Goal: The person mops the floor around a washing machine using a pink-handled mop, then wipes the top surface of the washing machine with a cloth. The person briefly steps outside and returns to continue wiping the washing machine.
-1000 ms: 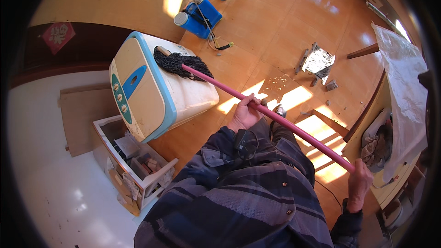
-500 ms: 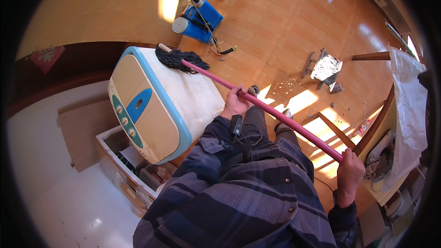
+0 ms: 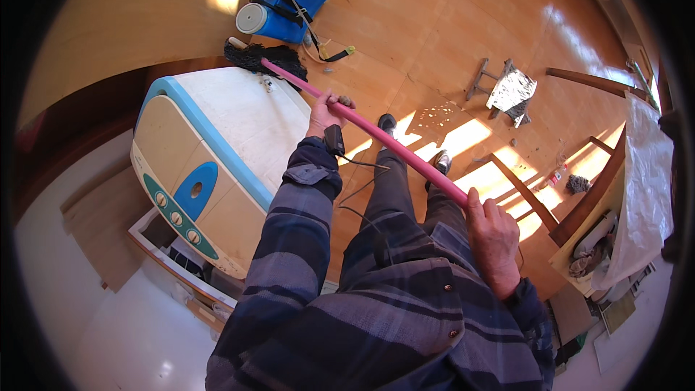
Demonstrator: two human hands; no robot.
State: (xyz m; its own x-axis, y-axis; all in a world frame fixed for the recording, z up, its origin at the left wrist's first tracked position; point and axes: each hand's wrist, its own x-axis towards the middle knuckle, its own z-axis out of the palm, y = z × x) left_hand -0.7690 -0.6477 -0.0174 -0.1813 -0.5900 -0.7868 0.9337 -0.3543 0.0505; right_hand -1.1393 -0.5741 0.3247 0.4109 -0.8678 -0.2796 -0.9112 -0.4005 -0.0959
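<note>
I hold a mop with a long pink handle [image 3: 391, 146] in both hands. My left hand [image 3: 323, 113] grips the handle near its middle. My right hand [image 3: 492, 235] grips its upper end, close to my chest. The dark stringy mop head [image 3: 262, 59] rests on the wooden floor at the far edge of a white and blue washing machine [image 3: 217, 152], which lies tilted on its side to my left. A small black device is strapped at my left wrist, with a thin cable hanging from it.
A blue sprayer tank [image 3: 282, 3] with a hose stands on the floor beyond the mop head. A small stool with crumpled foil [image 3: 510, 90] sits to the right. A wooden table [image 3: 601, 195] with a plastic sheet and clutter lies at far right. An open white crate [image 3: 174, 261] sits below the machine.
The mop head has slid off the top of the washing machine to the floor behind it. Both hands stayed on the handle, and my view shifted left and closer.
</note>
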